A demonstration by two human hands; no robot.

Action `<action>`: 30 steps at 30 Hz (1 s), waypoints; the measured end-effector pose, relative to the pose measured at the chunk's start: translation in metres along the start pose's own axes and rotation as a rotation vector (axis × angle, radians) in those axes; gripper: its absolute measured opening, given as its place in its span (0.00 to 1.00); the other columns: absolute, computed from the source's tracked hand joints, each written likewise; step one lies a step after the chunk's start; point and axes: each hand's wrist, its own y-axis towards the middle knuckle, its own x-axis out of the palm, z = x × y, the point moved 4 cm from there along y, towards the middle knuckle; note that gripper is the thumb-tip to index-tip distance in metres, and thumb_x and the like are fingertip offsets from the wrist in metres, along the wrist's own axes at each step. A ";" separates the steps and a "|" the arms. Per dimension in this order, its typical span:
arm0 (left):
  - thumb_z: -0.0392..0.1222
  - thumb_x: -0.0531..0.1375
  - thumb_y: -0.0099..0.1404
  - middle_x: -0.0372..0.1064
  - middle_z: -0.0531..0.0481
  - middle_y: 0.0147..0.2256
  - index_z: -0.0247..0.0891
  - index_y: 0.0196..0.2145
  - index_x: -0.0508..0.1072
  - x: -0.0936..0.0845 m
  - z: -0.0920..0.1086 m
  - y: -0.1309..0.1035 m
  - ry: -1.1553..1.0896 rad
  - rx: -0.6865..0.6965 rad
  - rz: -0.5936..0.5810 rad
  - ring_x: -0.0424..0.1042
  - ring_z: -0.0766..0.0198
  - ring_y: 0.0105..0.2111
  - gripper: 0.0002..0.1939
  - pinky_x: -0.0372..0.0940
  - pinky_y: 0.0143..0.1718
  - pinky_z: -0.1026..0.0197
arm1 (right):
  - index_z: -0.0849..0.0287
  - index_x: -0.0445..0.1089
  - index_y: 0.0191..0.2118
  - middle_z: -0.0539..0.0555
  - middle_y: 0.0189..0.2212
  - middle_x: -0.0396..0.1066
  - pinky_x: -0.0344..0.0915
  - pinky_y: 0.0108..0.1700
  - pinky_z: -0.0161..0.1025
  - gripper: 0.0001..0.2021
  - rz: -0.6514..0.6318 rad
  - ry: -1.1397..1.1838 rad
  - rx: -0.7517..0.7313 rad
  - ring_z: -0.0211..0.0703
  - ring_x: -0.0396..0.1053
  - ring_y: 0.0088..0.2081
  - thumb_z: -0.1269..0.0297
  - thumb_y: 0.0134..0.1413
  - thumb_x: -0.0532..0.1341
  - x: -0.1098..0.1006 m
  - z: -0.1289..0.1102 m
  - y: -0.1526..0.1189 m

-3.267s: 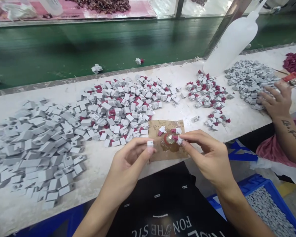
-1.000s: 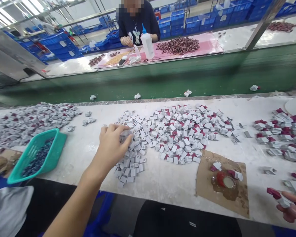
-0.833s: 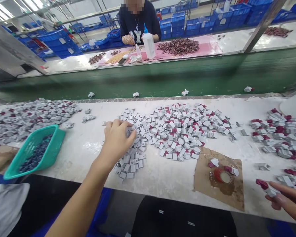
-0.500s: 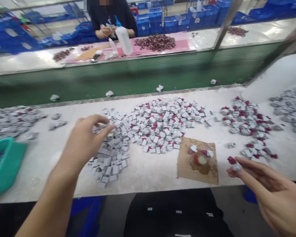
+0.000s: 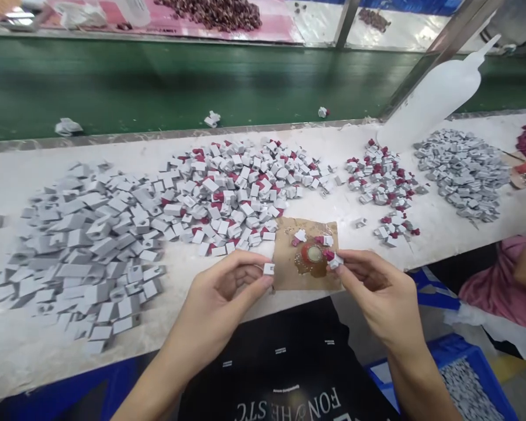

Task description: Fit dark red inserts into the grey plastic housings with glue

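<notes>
Between the thumb and fingers of my left hand [image 5: 228, 292] is a small light-grey plastic block [image 5: 269, 269]. My right hand [image 5: 377, 286] pinches a small grey-and-maroon plastic part [image 5: 333, 259] over the right side of a brown cardboard piece [image 5: 284, 275]. On the cardboard a small round red cap [image 5: 312, 254] sits in a wet brown patch, with two more grey-and-maroon parts beside it, one being this white-and-maroon piece [image 5: 300, 236]. Plain grey blocks [image 5: 83, 251] are heaped to the left. A mixed heap of grey blocks with maroon pieces [image 5: 232, 193] lies behind my hands.
Behind the bench runs a green belt [image 5: 166, 82] with several small parts along its near edge. A white squeeze bottle [image 5: 438, 93] leans at the right, near grey-and-maroon parts [image 5: 381, 175] and a grey heap [image 5: 464, 172]. Another person's pink clothing [image 5: 499, 280] shows at right; a blue crate [image 5: 477, 374] stands below.
My left hand has come away from the grey heap, rightward to the cardboard, with a block in it. My right hand has brought its grey-and-maroon part left over the cardboard. The view has tilted down.
</notes>
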 end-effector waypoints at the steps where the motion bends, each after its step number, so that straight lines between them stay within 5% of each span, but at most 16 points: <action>1: 0.49 0.77 0.68 0.85 0.49 0.38 0.50 0.43 0.88 0.005 0.000 0.001 -0.006 -0.007 -0.020 0.86 0.54 0.38 0.08 0.84 0.42 0.55 | 0.46 0.91 0.49 0.51 0.39 0.90 0.90 0.45 0.41 0.06 -0.009 -0.005 0.006 0.49 0.90 0.39 0.61 0.68 0.79 0.000 0.000 0.000; 20: 0.50 0.75 0.73 0.88 0.49 0.43 0.51 0.47 0.88 0.040 0.002 0.024 -0.049 -0.024 -0.119 0.88 0.52 0.43 0.07 0.86 0.46 0.53 | 0.43 0.91 0.52 0.52 0.47 0.90 0.87 0.48 0.45 0.10 -0.044 -0.080 -0.061 0.51 0.88 0.47 0.67 0.72 0.76 0.001 -0.005 0.002; 30: 0.45 0.74 0.76 0.88 0.50 0.41 0.48 0.49 0.87 0.065 0.024 0.041 -0.250 0.008 -0.237 0.89 0.54 0.44 0.06 0.85 0.48 0.54 | 0.43 0.92 0.48 0.52 0.45 0.92 0.91 0.49 0.43 0.06 -0.085 0.325 0.115 0.51 0.92 0.45 0.59 0.68 0.81 0.011 -0.012 0.026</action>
